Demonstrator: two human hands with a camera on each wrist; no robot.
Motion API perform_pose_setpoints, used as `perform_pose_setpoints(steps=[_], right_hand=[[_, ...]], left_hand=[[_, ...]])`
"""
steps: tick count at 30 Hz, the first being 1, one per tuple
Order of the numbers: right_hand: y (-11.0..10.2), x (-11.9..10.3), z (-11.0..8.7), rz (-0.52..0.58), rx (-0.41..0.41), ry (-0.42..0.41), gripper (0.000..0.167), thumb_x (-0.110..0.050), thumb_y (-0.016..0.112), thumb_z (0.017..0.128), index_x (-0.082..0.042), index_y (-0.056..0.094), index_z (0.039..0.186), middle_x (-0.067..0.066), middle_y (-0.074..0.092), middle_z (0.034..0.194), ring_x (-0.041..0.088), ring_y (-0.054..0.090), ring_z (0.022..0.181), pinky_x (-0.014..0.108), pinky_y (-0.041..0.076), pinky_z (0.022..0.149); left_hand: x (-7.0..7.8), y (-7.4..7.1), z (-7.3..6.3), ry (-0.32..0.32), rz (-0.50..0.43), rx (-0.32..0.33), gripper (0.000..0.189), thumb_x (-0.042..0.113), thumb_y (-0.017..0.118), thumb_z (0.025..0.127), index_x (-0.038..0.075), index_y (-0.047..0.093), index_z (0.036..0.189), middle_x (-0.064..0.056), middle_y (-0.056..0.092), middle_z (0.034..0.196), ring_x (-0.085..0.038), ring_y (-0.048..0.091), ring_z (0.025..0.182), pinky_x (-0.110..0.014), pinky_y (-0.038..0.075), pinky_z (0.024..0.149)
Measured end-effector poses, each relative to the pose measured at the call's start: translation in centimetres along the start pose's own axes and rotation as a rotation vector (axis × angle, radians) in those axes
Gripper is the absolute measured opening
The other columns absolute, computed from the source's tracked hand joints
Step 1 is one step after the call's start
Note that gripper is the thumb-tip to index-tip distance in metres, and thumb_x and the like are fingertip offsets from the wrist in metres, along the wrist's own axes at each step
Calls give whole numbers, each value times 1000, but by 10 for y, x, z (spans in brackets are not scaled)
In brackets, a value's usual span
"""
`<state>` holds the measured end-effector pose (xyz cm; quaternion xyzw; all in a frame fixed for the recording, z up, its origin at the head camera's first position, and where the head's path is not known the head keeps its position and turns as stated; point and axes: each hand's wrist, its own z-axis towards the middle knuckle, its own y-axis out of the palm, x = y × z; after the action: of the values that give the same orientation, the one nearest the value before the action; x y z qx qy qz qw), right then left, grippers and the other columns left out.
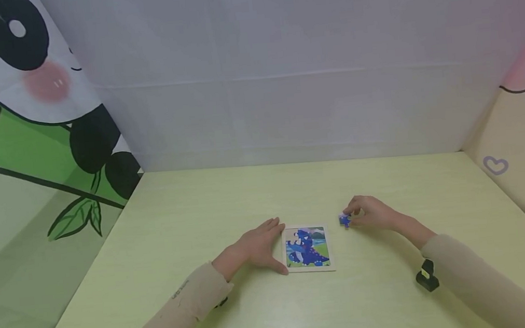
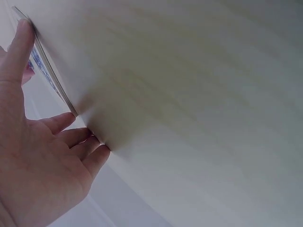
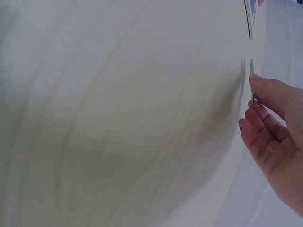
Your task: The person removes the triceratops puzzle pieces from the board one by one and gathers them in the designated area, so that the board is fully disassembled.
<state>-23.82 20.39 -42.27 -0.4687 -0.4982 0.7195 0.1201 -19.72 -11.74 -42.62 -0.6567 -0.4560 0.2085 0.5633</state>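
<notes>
A square jigsaw puzzle board with a pale frame lies on the table, showing a blue dinosaur in a landscape. Bare wood-coloured gaps show at the upper left of its picture. My left hand touches the board's left side with thumb and forefinger spread apart, one near each corner; its other fingertips rest on the table in the left wrist view. To the right of the board, my right hand pinches a small blue puzzle piece between thumb and forefinger. Edge-on in the right wrist view, the piece appears just above the table.
The pale yellow table reaches back to a plain whitish wall sheet. A printed panda panel stands at the left, and a beige panel with a heart at the right. A black device sits on the right wrist.
</notes>
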Motion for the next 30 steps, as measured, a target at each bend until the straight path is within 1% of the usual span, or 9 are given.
perform_pose_setpoints(steps=[7, 14, 21, 27, 30], right_hand=[[3, 8, -5, 18, 9, -4, 24, -2, 69, 76, 7, 66, 98, 9, 62, 88, 19, 56, 78, 27, 49, 69], [4, 13, -6, 38, 6, -1, 25, -1, 68, 76, 7, 66, 100, 10, 62, 90, 20, 56, 81, 27, 50, 70], [3, 15, -6, 77, 6, 35, 26, -1, 69, 76, 8, 66, 100, 10, 60, 90, 19, 53, 81, 26, 48, 68], [3, 14, -6, 61, -2, 50, 26, -2, 70, 76, 6, 67, 100, 10, 60, 91, 19, 51, 81, 27, 46, 68], [3, 14, -6, 73, -3, 74, 28, -4, 71, 76, 6, 66, 101, 9, 60, 92, 19, 52, 82, 28, 47, 70]], left_hand=[[1, 0, -1, 13, -15, 0, 111, 65, 70, 60, 10, 22, 144, -10, 14, 151, -24, 11, 138, -42, 22, 109], [1, -2, -2, 16, -12, 1, 111, 64, 70, 61, 9, 22, 144, -11, 14, 151, -25, 11, 138, -42, 22, 109], [1, -2, -1, 14, -9, 3, 110, 65, 70, 61, 10, 22, 144, -9, 15, 151, -24, 11, 138, -42, 22, 109], [1, -3, -3, 13, -18, 3, 110, 64, 70, 61, 9, 23, 144, -10, 15, 151, -25, 11, 138, -42, 22, 109], [1, -3, -3, 11, -22, 3, 110, 64, 70, 61, 9, 23, 144, -10, 15, 151, -25, 11, 138, -42, 22, 109]])
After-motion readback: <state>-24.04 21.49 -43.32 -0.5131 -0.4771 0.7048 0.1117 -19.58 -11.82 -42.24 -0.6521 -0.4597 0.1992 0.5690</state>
